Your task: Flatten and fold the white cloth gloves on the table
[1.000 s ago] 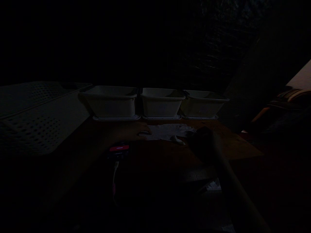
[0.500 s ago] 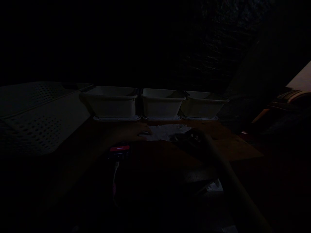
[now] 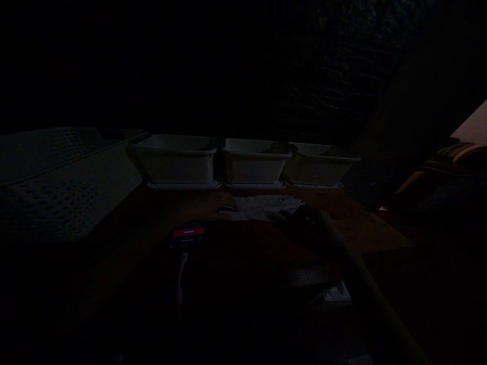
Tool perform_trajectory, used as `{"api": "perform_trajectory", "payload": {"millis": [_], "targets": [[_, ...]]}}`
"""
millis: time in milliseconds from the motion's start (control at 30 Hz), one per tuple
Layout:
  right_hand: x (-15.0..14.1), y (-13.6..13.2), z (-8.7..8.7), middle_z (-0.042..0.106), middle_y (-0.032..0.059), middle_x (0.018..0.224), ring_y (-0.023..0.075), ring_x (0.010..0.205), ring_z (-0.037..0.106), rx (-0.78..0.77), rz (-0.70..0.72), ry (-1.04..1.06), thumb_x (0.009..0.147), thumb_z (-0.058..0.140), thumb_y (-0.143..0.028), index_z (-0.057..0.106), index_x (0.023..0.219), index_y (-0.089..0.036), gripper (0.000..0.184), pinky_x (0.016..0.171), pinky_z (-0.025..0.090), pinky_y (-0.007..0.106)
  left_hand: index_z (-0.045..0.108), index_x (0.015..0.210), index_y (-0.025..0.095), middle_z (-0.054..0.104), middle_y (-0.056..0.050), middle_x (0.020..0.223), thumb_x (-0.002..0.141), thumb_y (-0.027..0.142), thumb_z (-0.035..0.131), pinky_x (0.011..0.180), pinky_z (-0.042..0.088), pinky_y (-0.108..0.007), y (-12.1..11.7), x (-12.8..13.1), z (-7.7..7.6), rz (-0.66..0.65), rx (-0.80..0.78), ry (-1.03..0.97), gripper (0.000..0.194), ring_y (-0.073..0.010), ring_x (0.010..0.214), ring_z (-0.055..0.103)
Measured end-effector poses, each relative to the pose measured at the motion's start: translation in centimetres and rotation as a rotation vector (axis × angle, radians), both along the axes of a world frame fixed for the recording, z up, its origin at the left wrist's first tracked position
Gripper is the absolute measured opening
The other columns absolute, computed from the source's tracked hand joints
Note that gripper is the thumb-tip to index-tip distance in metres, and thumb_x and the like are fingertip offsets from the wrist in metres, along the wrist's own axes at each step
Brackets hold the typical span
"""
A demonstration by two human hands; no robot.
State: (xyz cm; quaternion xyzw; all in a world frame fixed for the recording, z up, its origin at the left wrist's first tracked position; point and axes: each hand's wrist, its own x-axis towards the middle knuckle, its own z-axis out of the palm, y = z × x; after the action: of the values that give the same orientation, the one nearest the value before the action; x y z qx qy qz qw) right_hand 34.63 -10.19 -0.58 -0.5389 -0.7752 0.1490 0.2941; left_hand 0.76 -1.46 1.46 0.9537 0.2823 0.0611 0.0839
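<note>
The scene is very dark. A pale, crumpled flat sheet (image 3: 258, 207), paper or thin cloth, lies on the wooden table. At its left end rests my left hand (image 3: 211, 205), thumb and fingers apart with a bit of the sheet showing between them. My right hand (image 3: 314, 223) is at the sheet's right end, its fingers bent and low over the edge. Shadow hides those fingertips, so I cannot make out whether they grip anything. Just below my left hand lies a phone (image 3: 188, 237) with a lit red band on its screen.
Three pale plastic tubs (image 3: 178, 165) stand in a row behind the sheet, each above a light flat rim. A perforated basket (image 3: 68, 203) fills the left side. From the phone a white cable (image 3: 181, 271) runs down. The wooden tabletop (image 3: 365, 233) ends at right.
My right hand has shifted slightly at the sheet's right end, and a little more of the sheet shows there. The light gap between its fingers has darkened. My left hand has stayed put.
</note>
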Motion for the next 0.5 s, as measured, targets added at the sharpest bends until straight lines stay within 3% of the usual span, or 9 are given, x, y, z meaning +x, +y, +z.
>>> {"api": "perform_trajectory", "payload": {"millis": [200, 500], "targets": [[1.07, 0.63, -0.97, 0.07, 0.0072, 0.081, 0.0167, 0.073, 0.063, 0.007, -0.082, 0.108, 0.079, 0.058, -0.027, 0.072, 0.085, -0.012, 0.022, 0.06, 0.044, 0.02, 0.064, 0.125, 0.022, 0.064, -0.006, 0.129, 0.096, 0.028, 0.06, 0.099, 0.042, -0.029, 0.09, 0.04, 0.0, -0.007, -0.007, 0.0, 0.03, -0.0198, 0.118, 0.059], [1.05, 0.64, -0.85, 0.07, 0.0079, 0.081, 0.0173, 0.072, 0.061, 0.011, -0.124, 0.097, 0.079, 0.057, -0.026, 0.07, 0.087, -0.013, 0.02, 0.06, 0.043, 0.022, 0.065, 0.124, 0.022, 0.064, -0.005, 0.13, 0.095, 0.025, 0.062, 0.099, 0.043, -0.028, -0.51, 0.39, 0.52, 0.021, 0.007, 0.021, 0.029, -0.0206, 0.118, 0.059]]}}
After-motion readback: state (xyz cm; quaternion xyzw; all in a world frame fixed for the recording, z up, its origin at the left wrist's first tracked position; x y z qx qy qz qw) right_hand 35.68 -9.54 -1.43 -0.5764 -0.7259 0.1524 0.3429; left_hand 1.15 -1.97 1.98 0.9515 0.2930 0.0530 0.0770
